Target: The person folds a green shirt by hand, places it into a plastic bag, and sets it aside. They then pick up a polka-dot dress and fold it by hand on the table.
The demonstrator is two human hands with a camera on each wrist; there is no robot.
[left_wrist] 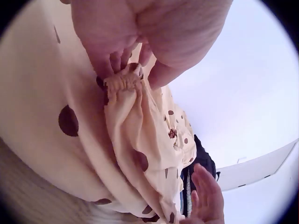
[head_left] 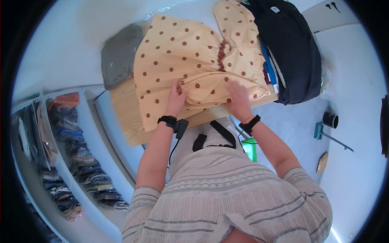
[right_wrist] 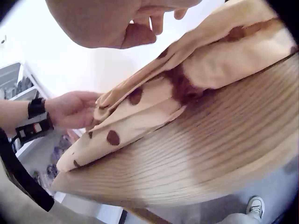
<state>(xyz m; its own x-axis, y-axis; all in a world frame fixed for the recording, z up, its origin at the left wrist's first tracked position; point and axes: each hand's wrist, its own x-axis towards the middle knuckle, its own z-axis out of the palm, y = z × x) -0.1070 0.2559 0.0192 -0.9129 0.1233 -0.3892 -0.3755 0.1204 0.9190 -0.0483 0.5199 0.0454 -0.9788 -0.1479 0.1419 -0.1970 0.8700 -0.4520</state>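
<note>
A cream dress (head_left: 174,52) with brown polka dots and a brown gathered waist lies spread on the wooden table. One sleeve (head_left: 210,87) is laid across it, toward the skirt. At that sleeve's gathered cuff (left_wrist: 124,84), my left hand (head_left: 177,97) pinches the fabric between thumb and fingers. My right hand (head_left: 239,101), blurred in the head view, is over the shoulder end of the sleeve. In the right wrist view the right hand's fingers (right_wrist: 156,23) are loosely bent above the cloth, holding nothing.
A black backpack (head_left: 287,48) stands at the table's right end, beside some blue cloth. Under the skirt's left side is a grey plastic-wrapped packet (head_left: 119,54). The wooden table edge (head_left: 131,135) runs close before the body. Shelves (head_left: 91,117) with several bagged garments stand to the left.
</note>
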